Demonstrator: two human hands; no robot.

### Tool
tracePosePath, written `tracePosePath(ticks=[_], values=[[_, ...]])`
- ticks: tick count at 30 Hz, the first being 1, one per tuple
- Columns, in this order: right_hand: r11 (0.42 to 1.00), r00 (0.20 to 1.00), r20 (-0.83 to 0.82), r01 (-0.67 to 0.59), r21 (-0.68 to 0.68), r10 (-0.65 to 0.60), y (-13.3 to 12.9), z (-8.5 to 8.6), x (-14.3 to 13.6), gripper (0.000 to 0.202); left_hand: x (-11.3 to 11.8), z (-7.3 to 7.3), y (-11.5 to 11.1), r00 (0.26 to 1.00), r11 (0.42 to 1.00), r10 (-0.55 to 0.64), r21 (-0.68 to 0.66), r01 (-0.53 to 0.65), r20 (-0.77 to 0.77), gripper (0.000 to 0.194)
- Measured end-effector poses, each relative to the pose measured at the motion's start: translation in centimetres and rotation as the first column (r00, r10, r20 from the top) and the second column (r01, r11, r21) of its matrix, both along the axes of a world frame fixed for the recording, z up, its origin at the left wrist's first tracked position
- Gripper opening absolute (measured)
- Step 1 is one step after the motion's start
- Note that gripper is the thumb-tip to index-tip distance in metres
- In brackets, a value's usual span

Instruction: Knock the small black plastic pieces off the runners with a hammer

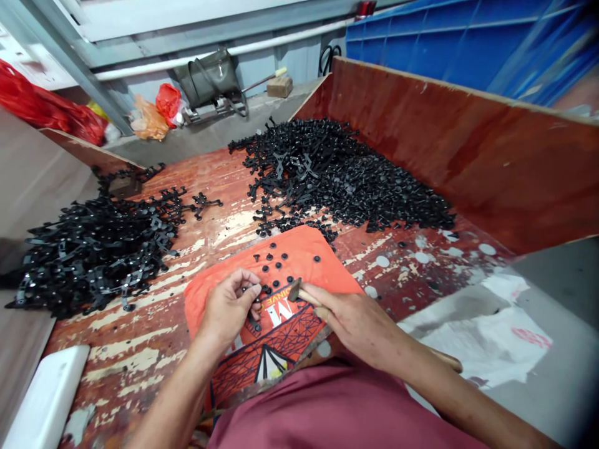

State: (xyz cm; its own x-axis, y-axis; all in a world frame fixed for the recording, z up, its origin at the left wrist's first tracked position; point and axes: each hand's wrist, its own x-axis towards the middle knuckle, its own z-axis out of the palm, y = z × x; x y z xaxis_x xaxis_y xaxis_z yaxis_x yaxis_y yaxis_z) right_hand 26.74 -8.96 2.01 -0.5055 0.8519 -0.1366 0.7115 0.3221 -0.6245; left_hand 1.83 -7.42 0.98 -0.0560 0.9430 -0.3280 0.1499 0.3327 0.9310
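I have the left hand [228,307] over the orange printed cloth [210,280], its thumb and fingers drawn narrow on a black plastic piece [254,324] whose full shape those fingers hide from me. The right hand [349,319], at the cloth's right side, has its fingers wrapped around a small wooden-handled hammer [294,289]; its head is over the cloth, though I can't tell whether it touches. Round black studs [278,265] lie scattered on the far half of the cloth. Past its far edge I see a big heap of black plastic parts [341,181]; left of it, a pile of black linked pieces [98,249]; to its right, a white sack [477,330].
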Motion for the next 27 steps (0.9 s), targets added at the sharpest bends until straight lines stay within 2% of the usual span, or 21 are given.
tracePosePath(ticks=[7,15,22,27], values=[[1.000,1.000,0.000,-0.004,0.019,0.004,0.0,-0.1,0.0,0.050,-0.2,-0.4,-0.4,0.989,0.998,-0.030,0.043,0.037,-0.145,0.014],[1.000,0.999,0.021,-0.028,-0.006,0.029,0.5,0.8,-0.3,0.049,-0.1,-1.0,-0.7,0.954,0.994,-0.073,0.055,0.093,-0.290,0.012],[0.990,0.993,-0.106,-0.031,0.139,0.046,1.1,3.1,-1.5,0.047,0.2,0.4,-0.7,0.880,0.984,-0.111,0.075,0.163,-0.462,0.011],[0.976,0.986,-0.150,-0.033,0.215,0.066,1.1,3.9,-2.2,0.047,0.5,1.1,-0.9,0.796,0.964,-0.059,0.172,0.202,-0.602,0.006]])
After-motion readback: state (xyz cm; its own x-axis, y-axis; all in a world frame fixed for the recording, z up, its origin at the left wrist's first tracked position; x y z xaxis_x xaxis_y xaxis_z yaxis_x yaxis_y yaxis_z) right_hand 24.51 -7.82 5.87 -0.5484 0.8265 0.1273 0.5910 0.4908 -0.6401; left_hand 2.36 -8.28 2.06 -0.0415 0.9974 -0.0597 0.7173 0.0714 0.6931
